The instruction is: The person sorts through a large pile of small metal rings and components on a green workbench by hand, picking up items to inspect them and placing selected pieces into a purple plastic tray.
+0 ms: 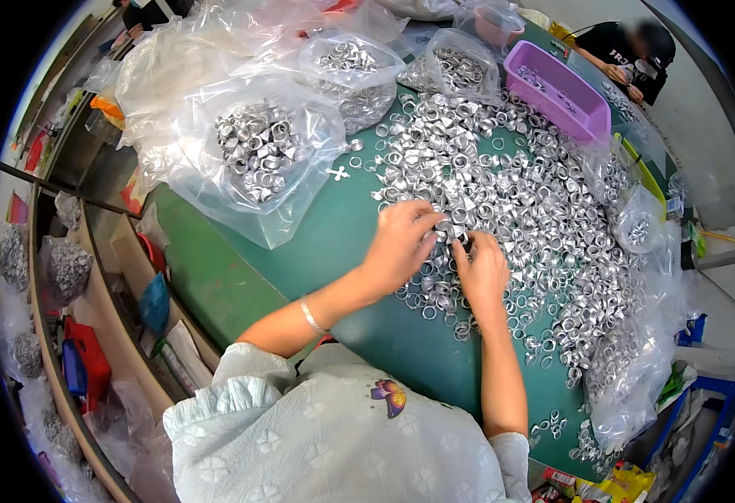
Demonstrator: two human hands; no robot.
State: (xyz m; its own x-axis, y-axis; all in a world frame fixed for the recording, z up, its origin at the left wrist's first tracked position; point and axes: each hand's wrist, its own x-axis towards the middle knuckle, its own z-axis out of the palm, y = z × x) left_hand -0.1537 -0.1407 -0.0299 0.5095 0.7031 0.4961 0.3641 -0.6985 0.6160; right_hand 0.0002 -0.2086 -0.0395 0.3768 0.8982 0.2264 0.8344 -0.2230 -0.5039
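A broad heap of silver-coloured metal rings (pixel 502 189) covers much of the green table in front of me. My left hand (pixel 399 245), with a bracelet on its wrist, reaches over the heap's near left edge, its fingers bent and closed around a silver ring (pixel 441 227). Close beside it, my right hand (pixel 483 272) has its thumb and fingers closed on another ring at the fingertips. The fingertips of both hands nearly meet, and partly hide what they hold. Loose rings lie under and around both hands.
Clear plastic bags of rings (pixel 258 151) stand at the back left. A purple basket (pixel 552 92) sits at the back right, near another person (pixel 627 59). Plastic sheeting (pixel 644 352) lies along the right edge. Shelves with bags (pixel 70 272) are at the left.
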